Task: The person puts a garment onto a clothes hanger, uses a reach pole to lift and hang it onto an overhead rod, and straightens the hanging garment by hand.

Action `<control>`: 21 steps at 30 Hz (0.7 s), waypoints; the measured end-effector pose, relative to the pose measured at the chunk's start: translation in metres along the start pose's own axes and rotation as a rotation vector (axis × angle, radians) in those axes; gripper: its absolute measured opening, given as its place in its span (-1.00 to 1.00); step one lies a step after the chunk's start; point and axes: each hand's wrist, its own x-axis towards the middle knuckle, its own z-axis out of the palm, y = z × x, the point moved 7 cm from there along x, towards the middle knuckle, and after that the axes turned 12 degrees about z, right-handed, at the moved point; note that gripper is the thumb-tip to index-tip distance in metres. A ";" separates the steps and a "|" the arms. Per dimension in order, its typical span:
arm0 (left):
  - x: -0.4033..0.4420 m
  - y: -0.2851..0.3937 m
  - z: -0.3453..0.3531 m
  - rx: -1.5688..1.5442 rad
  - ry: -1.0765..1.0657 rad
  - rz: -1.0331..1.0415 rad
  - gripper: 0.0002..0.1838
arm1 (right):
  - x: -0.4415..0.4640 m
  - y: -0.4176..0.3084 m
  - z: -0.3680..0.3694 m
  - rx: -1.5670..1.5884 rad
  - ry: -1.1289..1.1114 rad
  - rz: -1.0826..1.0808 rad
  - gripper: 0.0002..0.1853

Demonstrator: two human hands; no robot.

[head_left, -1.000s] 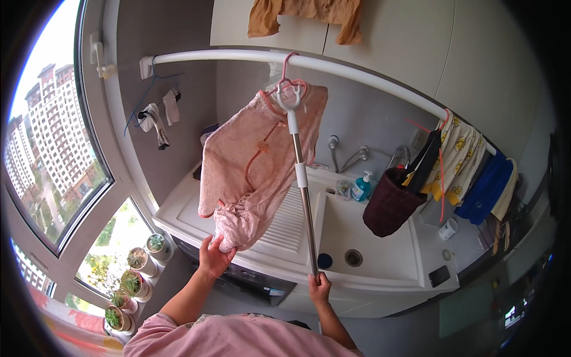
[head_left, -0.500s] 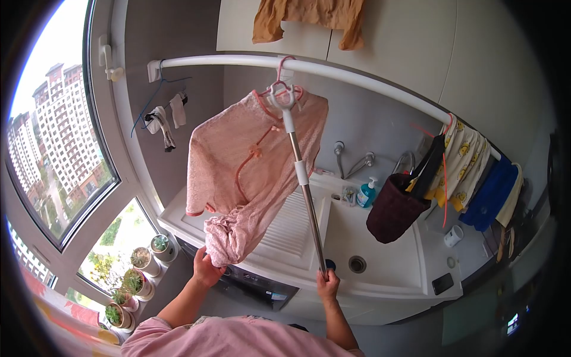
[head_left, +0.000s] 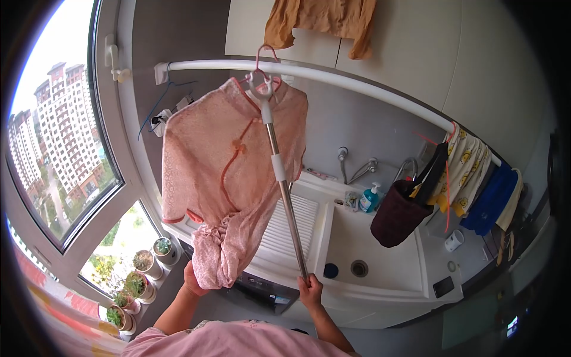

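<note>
A pink pajama top [head_left: 202, 143] with coral trim hangs on a pink hanger [head_left: 258, 59]. The hanger rests in the white forked head of a clothes pole [head_left: 285, 208], its hook level with the white rail [head_left: 357, 83] and apparently off it. My right hand [head_left: 310, 291] is closed round the pole's lower end. At the garment's bunched lower end, my left hand [head_left: 195, 282] grips the fabric, which partly hides the fingers.
Behind is a white sink [head_left: 380, 279] with a washboard and a blue-green soap bottle [head_left: 369, 198]. A dark cloth bag [head_left: 399, 214] and several other clothes hang at the right. Potted succulents [head_left: 136, 284] line the window at left; a brown garment [head_left: 324, 21] hangs above.
The pajama top has moved left and toward me, its hanger hook coming away from the rail. The pole tilts more to the left, and both hands have shifted left and lower.
</note>
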 end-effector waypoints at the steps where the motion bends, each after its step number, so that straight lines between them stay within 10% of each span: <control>1: 0.000 0.003 -0.003 0.019 0.012 0.011 -0.43 | -0.001 -0.006 0.005 0.009 -0.011 -0.023 -0.74; 13: -0.034 0.062 0.029 0.160 -0.260 0.150 -0.33 | -0.042 -0.051 0.049 0.048 -0.310 0.093 -0.81; 21: -0.047 0.056 0.051 0.690 -0.469 0.309 -0.75 | -0.034 -0.069 0.065 0.329 -0.546 0.146 -0.76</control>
